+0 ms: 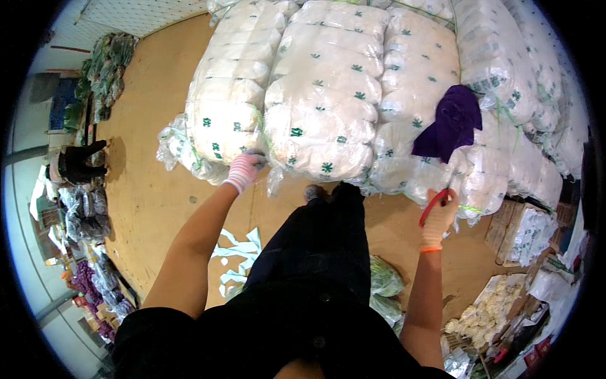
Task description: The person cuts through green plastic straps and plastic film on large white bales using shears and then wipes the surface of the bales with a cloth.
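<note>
Large clear-wrapped bales of white packs (322, 88) with green printed marks stand stacked in front of me. My left hand (245, 169), in a pink-and-white knit glove, grips the lower corner of a left-hand bale (227, 76). My right hand (435, 221), in an orange-cuffed glove, is closed on red-handled scissors (435, 202), whose blades point up at the lower edge of a right-hand bale (483, 177). A dark purple cloth (448, 123) lies on the bales above the scissors.
A person in dark clothes (76, 161) is at the far left, among piled bags (85, 211). Pale strips (243, 246) lie on the brown floor (145, 88) by my legs. Green bags (386, 284), cartons (511, 234) and a pale heap (480, 306) are at lower right.
</note>
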Motion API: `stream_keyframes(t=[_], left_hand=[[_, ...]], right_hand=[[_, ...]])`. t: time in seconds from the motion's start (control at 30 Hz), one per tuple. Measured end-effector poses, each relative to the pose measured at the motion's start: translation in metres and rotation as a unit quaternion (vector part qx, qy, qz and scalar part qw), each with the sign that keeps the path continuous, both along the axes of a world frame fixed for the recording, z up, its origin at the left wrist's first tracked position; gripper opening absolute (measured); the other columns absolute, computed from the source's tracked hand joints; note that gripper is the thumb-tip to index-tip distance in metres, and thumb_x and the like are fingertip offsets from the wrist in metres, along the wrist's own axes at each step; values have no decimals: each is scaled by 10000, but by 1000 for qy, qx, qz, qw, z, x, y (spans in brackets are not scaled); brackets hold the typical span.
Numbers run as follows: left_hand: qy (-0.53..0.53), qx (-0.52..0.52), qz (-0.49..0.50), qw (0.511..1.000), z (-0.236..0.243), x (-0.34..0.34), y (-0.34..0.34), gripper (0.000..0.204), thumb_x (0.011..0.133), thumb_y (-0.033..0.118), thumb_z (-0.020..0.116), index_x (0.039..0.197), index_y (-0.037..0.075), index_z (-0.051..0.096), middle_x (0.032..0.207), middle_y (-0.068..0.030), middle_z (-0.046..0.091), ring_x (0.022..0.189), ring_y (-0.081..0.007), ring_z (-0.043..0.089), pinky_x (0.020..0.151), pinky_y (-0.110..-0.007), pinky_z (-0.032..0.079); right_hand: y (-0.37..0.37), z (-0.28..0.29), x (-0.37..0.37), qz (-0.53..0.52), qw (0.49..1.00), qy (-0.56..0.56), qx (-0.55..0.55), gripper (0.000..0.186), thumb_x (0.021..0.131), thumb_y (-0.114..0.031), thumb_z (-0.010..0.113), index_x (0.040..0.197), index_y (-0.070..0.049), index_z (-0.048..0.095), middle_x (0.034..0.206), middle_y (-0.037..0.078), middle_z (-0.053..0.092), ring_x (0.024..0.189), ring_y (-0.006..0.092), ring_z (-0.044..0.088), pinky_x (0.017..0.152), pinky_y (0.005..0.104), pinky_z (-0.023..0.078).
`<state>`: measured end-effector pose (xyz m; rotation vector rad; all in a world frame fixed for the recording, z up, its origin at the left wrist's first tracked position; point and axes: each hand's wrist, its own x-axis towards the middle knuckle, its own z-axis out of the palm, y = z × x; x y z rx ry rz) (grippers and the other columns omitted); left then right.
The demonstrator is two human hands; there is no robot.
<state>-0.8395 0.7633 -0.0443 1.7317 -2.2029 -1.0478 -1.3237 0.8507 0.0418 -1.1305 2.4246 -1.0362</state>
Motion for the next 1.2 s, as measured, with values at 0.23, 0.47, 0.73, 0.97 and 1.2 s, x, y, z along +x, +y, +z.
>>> stream_keyframes(t=[0.23, 0.47, 0.73, 0.97, 1.2], left_hand=[[85, 256, 283, 920, 37, 35, 43, 321, 714, 185, 684, 1006, 59, 639, 896, -127, 646, 773, -178, 598, 720, -287, 463], [-218, 49, 273, 936, 104, 3, 23, 328, 767, 353, 603, 941, 76, 637, 859, -182, 617, 841, -331, 584, 753, -412, 445], [-158, -36, 199, 967, 121, -123, -59, 720, 680, 444, 680, 1195, 8, 428, 1177, -235, 449, 1057, -366, 475, 894, -428, 401], [-239, 66, 106, 963, 85, -92, -67, 269, 833, 284, 490, 787, 47, 610, 730, -170, 619, 709, -338, 603, 643, -424, 476], [-234, -19, 35, 972, 96, -86, -62, 285, 819, 300, 505, 724, 48, 601, 620, -168, 579, 618, -344, 582, 590, -438, 464]], right_hand=[[-52, 9, -90, -20, 969, 6, 246, 419, 733, -315, 578, 910, 65, 589, 901, 264, 608, 868, 360, 595, 786, 396, 456], [-113, 54, -57, 134, 839, 294, 438, 387, 793, -346, 529, 986, -19, 606, 916, 248, 606, 888, 373, 586, 779, 442, 461], [-197, 1, -28, -101, 932, 195, 290, 880, 640, -521, 673, 1341, -162, 281, 1322, 217, 340, 1152, 367, 436, 927, 454, 395], [-191, -12, 22, 72, 995, 63, 30, 693, 683, -270, 704, 1207, 93, 432, 1167, 251, 523, 1066, 330, 516, 946, 335, 368], [-191, 6, 182, 453, 885, 102, -23, 761, 563, -351, 751, 1217, -105, 451, 1231, 185, 422, 1096, 372, 421, 935, 460, 332]])
